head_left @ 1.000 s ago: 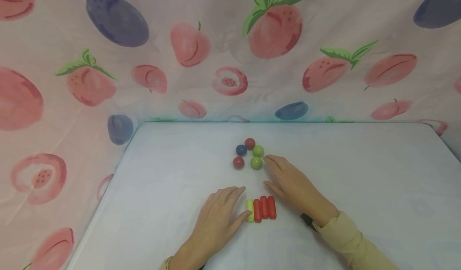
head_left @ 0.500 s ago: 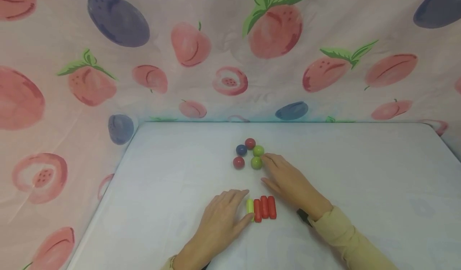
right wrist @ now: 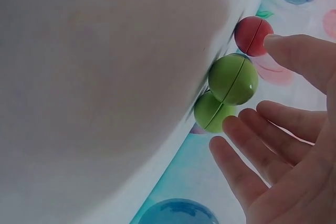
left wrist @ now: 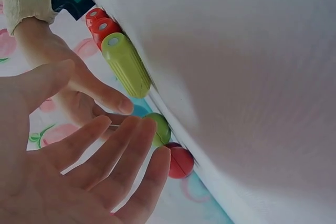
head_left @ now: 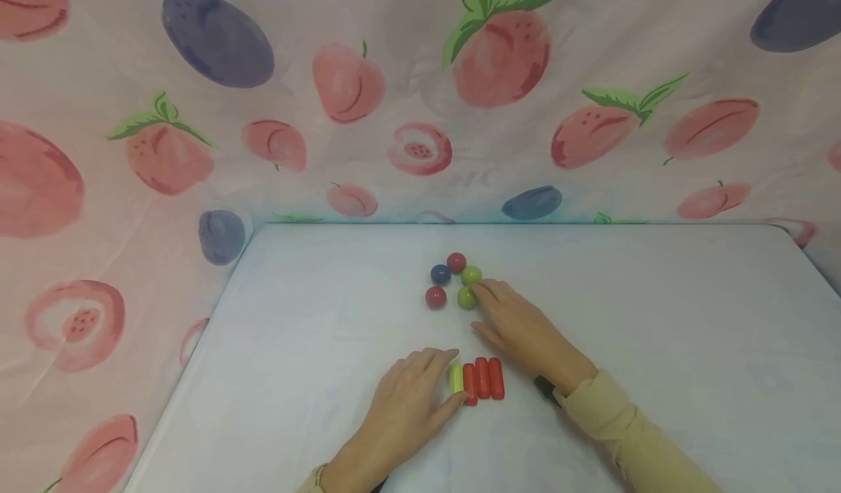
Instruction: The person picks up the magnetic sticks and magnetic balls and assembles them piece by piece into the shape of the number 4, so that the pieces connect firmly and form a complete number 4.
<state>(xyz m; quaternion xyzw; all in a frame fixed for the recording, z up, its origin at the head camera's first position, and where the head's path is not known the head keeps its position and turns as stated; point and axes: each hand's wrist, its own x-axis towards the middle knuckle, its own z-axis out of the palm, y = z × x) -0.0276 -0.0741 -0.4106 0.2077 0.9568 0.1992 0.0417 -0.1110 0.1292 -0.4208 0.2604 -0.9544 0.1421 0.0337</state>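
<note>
A small ring of glossy balls lies on the white table: a red ball point(head_left: 456, 262) at the back, a blue ball point(head_left: 440, 274), another red ball point(head_left: 436, 296), and two green balls. My right hand point(head_left: 525, 329) is held over the table with fingers loosely extended, fingertips right at the near green ball point(right wrist: 233, 80). Closer to me, one yellow-green stick point(left wrist: 126, 66) and three red sticks point(head_left: 482, 378) lie side by side. Beside them my left hand point(head_left: 404, 398) is spread, its thumb tip overlapping the nearest red stick in the head view. Neither hand grips anything.
The white tabletop point(head_left: 315, 296) runs back to a curtain point(head_left: 420, 77) printed with peaches and blue fruit, which hangs along the back and left side. Dark wrist devices and beige sleeves point(head_left: 604, 413) show on both arms.
My right hand has drifted slightly left, so its fingertips now overlap the near green ball. My left hand has shifted a little right over the sticks. Balls and sticks keep their places.
</note>
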